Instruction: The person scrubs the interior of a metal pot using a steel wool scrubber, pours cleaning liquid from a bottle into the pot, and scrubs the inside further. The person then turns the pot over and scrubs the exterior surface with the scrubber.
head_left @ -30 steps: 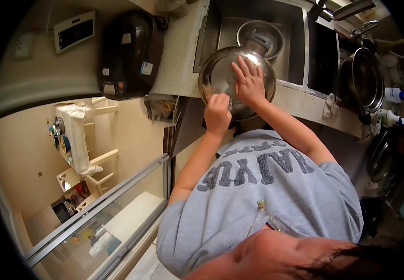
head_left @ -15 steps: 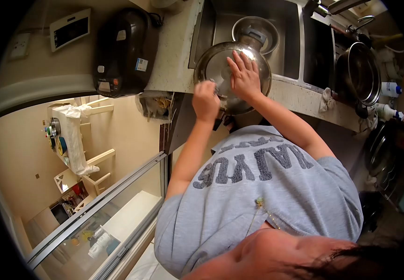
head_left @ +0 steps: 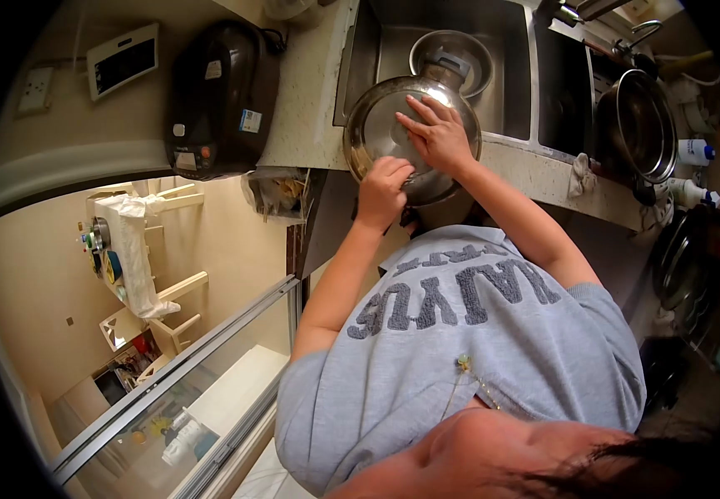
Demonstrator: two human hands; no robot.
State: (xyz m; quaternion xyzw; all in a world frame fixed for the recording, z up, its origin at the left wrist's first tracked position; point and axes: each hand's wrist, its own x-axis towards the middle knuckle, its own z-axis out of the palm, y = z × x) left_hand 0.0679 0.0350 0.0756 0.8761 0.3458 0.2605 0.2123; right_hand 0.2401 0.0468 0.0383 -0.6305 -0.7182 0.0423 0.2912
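Note:
A round metal pan [head_left: 376, 137] is tilted over the sink's front edge, its flat base seemingly facing me and its handle end pointing into the sink. My right hand [head_left: 439, 137] lies on the base with fingers spread, pressing against it. On the lower part of the pan, my left hand [head_left: 385, 191] is closed with its fingertips against the metal. A small grey scrubber [head_left: 410, 177] shows partly at those fingertips; most of it is hidden. Beyond the pan, a metal bowl [head_left: 480, 60] sits in the sink [head_left: 505, 104].
A dark rice cooker [head_left: 222, 96] stands on the counter [head_left: 306, 100] to the left. At right are a large pot [head_left: 638, 125] and white bottles [head_left: 692, 152]. A faucet [head_left: 597, 8] is at the top. A glass sliding door [head_left: 177, 391] borders the left side.
My left hand has moved down and slightly right across the pan's base. My right hand stays on the pan with its fingers shifted slightly. The pan has hardly moved.

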